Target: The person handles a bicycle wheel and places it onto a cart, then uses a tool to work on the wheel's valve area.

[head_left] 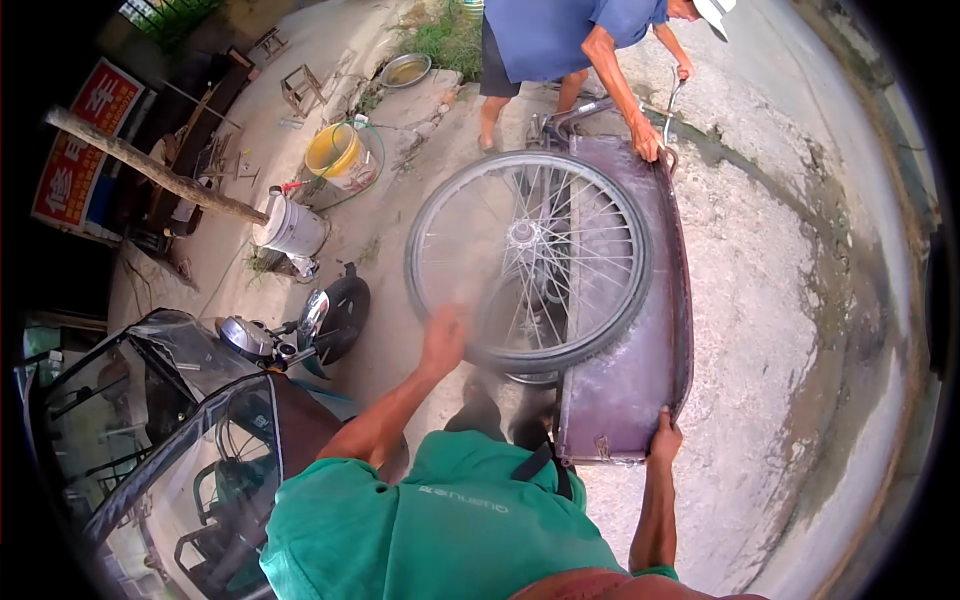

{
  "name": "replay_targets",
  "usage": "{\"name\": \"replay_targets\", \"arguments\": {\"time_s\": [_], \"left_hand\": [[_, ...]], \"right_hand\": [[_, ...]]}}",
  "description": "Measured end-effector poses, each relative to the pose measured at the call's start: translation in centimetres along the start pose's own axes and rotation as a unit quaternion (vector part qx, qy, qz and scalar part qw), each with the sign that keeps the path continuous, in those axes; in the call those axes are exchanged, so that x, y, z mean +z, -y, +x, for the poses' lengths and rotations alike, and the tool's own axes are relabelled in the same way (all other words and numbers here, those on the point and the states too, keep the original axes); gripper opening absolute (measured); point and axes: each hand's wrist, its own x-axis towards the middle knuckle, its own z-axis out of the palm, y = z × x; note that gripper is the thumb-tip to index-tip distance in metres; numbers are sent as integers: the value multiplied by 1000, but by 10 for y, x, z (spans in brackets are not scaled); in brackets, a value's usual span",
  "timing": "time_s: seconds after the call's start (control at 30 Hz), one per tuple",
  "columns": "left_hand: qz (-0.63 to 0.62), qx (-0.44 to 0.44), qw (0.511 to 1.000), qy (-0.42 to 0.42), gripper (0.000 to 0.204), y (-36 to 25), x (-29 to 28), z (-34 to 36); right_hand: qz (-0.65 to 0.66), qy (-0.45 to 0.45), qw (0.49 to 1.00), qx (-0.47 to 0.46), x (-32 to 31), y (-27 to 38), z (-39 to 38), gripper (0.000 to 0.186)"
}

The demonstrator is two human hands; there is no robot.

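A spoked wheel (pixel 522 234) with a black tyre lies face up in front of me, its left side smeared by motion. Beside it runs the rusty purple-brown metal panel of a cart (pixel 628 330), tipped on its side. My left hand (pixel 445 342) is at the tyre's near-left edge; it is blurred, so I cannot tell if it touches or grips. Closed round the panel's near right corner is my right hand (pixel 665 438). At the far end a co-worker (pixel 565 40) in a blue shirt and white hat has one hand (pixel 645 138) on the panel's edge and the other on a curved metal bar (pixel 672 100).
To my left stand a covered vehicle (pixel 180 420) with clear plastic sheeting and a motorbike front wheel (pixel 343 318). Further off are a yellow bucket (pixel 340 160), a white bucket (pixel 292 228) holding a wooden post (pixel 150 160), a metal basin (pixel 406 70) and a red sign (pixel 85 145).
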Motion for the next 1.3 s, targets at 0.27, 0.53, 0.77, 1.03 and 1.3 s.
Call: {"name": "replay_targets", "arguments": {"time_s": [0.27,0.53,0.77,1.03,1.3], "left_hand": [[89,142,985,28,25,-54,10,-54],[169,103,980,-13,26,-43,13,-42],[187,83,979,5,19,-23,-22,-19],[178,121,976,-32,20,27,-45,-18],[161,157,974,-1,21,12,-76,5]], "right_hand": [[-6,22,1000,1,-7,-1,-8,67],[82,61,994,44,-8,-14,4,67],[143,125,976,105,-5,-11,-17,67],[150,133,972,126,13,-14,-32,62],[79,92,987,102,17,4,-51,71]]}}
